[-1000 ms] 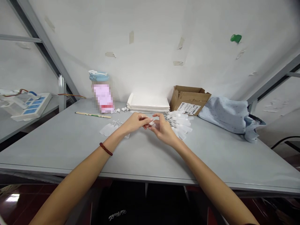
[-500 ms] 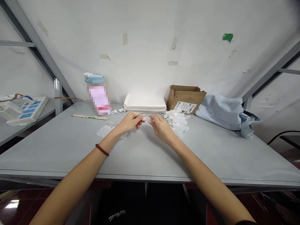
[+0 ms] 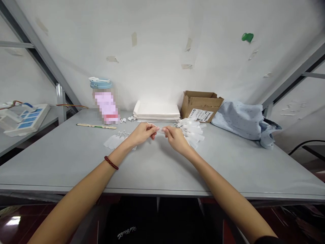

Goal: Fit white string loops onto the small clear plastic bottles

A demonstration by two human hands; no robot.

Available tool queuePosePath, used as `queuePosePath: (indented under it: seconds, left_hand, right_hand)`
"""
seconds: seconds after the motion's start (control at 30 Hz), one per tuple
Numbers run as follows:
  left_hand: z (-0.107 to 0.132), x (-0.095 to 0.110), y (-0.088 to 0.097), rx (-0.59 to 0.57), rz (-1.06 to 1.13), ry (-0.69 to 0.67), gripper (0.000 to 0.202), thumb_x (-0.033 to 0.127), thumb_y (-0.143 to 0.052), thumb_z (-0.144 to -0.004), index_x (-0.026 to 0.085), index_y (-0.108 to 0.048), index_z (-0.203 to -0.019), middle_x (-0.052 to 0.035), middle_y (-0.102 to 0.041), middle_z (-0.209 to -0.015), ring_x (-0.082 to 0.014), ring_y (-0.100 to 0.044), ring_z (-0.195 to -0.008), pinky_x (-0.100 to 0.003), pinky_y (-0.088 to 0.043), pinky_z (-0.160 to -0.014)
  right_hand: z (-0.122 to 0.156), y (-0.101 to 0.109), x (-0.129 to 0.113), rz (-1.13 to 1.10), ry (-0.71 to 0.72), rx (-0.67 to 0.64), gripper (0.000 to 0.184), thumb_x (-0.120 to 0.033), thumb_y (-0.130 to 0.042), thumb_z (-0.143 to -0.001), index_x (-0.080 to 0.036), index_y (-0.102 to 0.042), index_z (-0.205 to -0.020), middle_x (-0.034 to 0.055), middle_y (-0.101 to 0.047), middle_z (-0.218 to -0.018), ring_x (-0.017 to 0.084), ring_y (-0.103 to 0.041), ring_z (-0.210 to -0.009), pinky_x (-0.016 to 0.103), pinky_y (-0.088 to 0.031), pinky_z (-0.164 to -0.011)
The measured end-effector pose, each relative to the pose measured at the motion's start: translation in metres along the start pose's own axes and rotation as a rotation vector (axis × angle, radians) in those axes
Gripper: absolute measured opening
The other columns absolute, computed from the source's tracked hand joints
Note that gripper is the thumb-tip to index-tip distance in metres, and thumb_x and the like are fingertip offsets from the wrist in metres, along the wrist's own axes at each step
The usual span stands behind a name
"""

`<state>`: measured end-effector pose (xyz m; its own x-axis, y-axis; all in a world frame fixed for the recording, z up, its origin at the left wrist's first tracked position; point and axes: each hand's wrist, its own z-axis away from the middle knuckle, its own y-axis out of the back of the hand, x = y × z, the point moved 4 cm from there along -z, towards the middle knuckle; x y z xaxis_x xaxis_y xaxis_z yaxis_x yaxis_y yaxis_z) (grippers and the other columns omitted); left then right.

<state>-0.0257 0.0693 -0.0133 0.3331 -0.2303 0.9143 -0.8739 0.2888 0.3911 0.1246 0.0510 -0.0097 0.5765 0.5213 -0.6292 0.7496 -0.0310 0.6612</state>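
My left hand (image 3: 145,132) and my right hand (image 3: 175,137) meet over the middle of the table. Each pinches one end of a small translucent white piece (image 3: 160,130), mostly hidden by the fingers; it looks like the pale sleeves lying nearby. By my left wrist lies a small group of translucent sleeves with thin loops (image 3: 114,140). Beyond my right hand spreads a larger heap of similar sleeves with strings (image 3: 194,132). A dark red bead bracelet (image 3: 111,163) circles my left wrist.
Against the wall stand a stack of white sheets (image 3: 157,112), a cardboard box (image 3: 200,106) and a blue-lidded cup (image 3: 101,83). A patterned stick (image 3: 96,126) and small white heart-shaped pieces (image 3: 130,118) lie at left. Light blue cloth (image 3: 238,120) is bunched at right.
My fingertips have shifted slightly, with my right hand turned a little and more of its thumb showing. The white piece stays between my hands. The view has moved slightly.
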Motion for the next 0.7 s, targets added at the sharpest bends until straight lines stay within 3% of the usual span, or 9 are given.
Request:
queuePosePath:
  seconds: [0.1,0.23,0.33,0.43,0.53,0.7]
  left_hand:
    - [0.002,0.005,0.0,0.003,0.032,-0.007,0.028,0.04,-0.06,-0.078,0.013,-0.062,-0.075,-0.0007,-0.061,-0.062,-0.013,-0.06,-0.06,-0.027,-0.047,-0.066]
    - [0.004,0.01,0.0,0.018,0.066,-0.06,0.024,0.036,-0.061,-0.078,0.012,-0.063,-0.078,-0.0016,-0.062,-0.065,-0.0143,-0.061,-0.065,-0.03,-0.049,-0.071]
    - [0.005,0.014,0.0,0.045,0.08,-0.114,0.026,0.038,-0.06,-0.078,0.012,-0.063,-0.078,-0.0015,-0.061,-0.067,-0.0141,-0.06,-0.067,-0.03,-0.05,-0.073]
    - [0.004,0.014,0.001,0.068,0.083,-0.118,0.03,0.042,-0.059,-0.08,0.012,-0.063,-0.079,-0.0027,-0.061,-0.071,-0.0144,-0.06,-0.07,-0.031,-0.051,-0.074]
    - [0.004,0.011,0.003,0.052,0.098,-0.06,0.034,0.045,-0.06,-0.079,0.012,-0.064,-0.08,-0.0045,-0.063,-0.073,-0.0149,-0.06,-0.071,-0.032,-0.051,-0.073]
    - [0.004,0.007,0.004,-0.057,0.177,0.059,0.037,0.048,-0.059,-0.079,0.012,-0.063,-0.072,-0.0032,-0.06,-0.07,-0.0125,-0.057,-0.065,-0.029,-0.049,-0.067]
  right_hand:
    - [0.0,-0.002,0.004,-0.201,-0.133,-0.041,0.035,-0.031,-0.037,-0.092,-0.02,-0.038,-0.058,-0.0038,-0.04,-0.054,0.009,-0.036,-0.047,0.023,-0.031,-0.052]
    - [0.001,-0.008,0.009,-0.584,-0.324,-0.135,0.036,-0.044,-0.044,-0.087,-0.02,-0.039,-0.062,-0.0059,-0.035,-0.056,0.006,-0.027,-0.042,0.022,-0.028,-0.042]
    - [0.001,-0.01,0.009,-0.707,-0.351,-0.143,0.037,-0.048,-0.044,-0.087,-0.02,-0.04,-0.063,-0.005,-0.038,-0.059,0.006,-0.028,-0.042,0.022,-0.031,-0.042]
    - [0.001,-0.008,0.008,-0.491,-0.22,-0.037,0.036,-0.044,-0.039,-0.09,-0.019,-0.047,-0.066,-0.0019,-0.045,-0.06,0.009,-0.04,-0.047,0.025,-0.038,-0.049]
    - [0.002,-0.006,0.004,-0.155,0.011,0.087,0.026,-0.034,-0.038,-0.092,-0.017,-0.058,-0.088,0.0038,-0.058,-0.073,0.015,-0.055,-0.066,0.028,-0.044,-0.064]
    - [0.004,-0.01,0.004,0.117,0.237,0.173,0.028,-0.028,-0.034,-0.094,-0.015,-0.056,-0.107,0.0111,-0.062,-0.09,0.02,-0.058,-0.082,0.032,-0.046,-0.071]
